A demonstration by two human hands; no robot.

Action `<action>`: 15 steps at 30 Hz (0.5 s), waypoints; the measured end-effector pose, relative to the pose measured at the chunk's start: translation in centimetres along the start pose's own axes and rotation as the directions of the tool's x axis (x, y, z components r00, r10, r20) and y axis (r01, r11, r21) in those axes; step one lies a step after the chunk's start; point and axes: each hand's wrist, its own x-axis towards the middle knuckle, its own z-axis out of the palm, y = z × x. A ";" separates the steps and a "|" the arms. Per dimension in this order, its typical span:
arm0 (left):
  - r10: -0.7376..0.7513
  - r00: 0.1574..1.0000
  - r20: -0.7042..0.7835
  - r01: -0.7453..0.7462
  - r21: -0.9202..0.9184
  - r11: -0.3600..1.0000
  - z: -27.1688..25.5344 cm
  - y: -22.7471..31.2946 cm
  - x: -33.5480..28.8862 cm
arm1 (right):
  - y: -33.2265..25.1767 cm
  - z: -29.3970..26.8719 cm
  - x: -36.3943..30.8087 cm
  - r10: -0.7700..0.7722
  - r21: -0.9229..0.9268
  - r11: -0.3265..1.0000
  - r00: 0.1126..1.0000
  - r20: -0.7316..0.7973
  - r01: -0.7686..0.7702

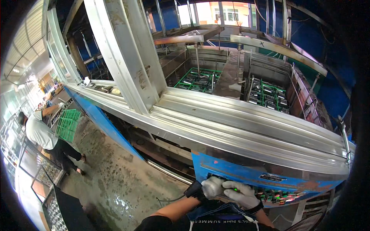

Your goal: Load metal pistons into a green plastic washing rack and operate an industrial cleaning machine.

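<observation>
Both my hands are in pale work gloves and close together at the lower middle, in front of the blue panel (223, 169) of a machine. My left hand (212, 187) is curled closed, with a black band and a dark box-like piece (193, 189) at its wrist. Beside it, my right hand (242, 195) has bent fingers, and a small bright green spot shows among them. What either hand grips is hidden. Right of my right hand, partly covered by it, lies a rack of small shiny parts (271, 195) with green and reddish bits.
A broad metal ledge (246, 127) and an upright post (127, 57) stand before me. Beyond them, green racks with metal parts (266, 94) sit in tanks. At left, a person (40, 131) holds a green wire rack (68, 125) on the wet floor (119, 192).
</observation>
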 end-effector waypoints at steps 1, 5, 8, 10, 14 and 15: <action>-0.020 1.000 0.003 0.020 -0.010 1.000 -0.2 0.3 -0.2 | -0.3 -0.1 0.0 0.012 -0.024 1.000 0.999 0.032 -0.011; -0.011 1.000 0.007 0.011 -0.031 0.999 0.3 -0.5 -0.4 | -0.5 0.1 0.0 0.028 0.000 1.000 0.999 0.027 -0.028; 0.001 1.000 0.020 0.000 -0.063 0.998 0.2 -0.4 -0.4 | -0.2 0.1 0.1 0.055 -0.026 0.998 0.998 0.015 -0.054; 0.018 1.000 0.002 -0.018 -0.196 0.981 0.2 -0.5 -0.8 | 0.2 0.1 0.1 0.057 0.008 0.998 0.998 0.001 -0.057; -0.024 0.997 -0.068 0.003 -0.285 0.959 0.4 0.0 -0.8 | -0.3 0.7 0.5 0.057 0.043 0.998 0.993 -0.102 -0.053; -0.022 0.998 -0.066 0.002 -0.285 0.959 0.4 0.0 -0.8 | -0.3 0.7 0.7 -0.010 -0.035 0.999 0.995 -0.098 0.007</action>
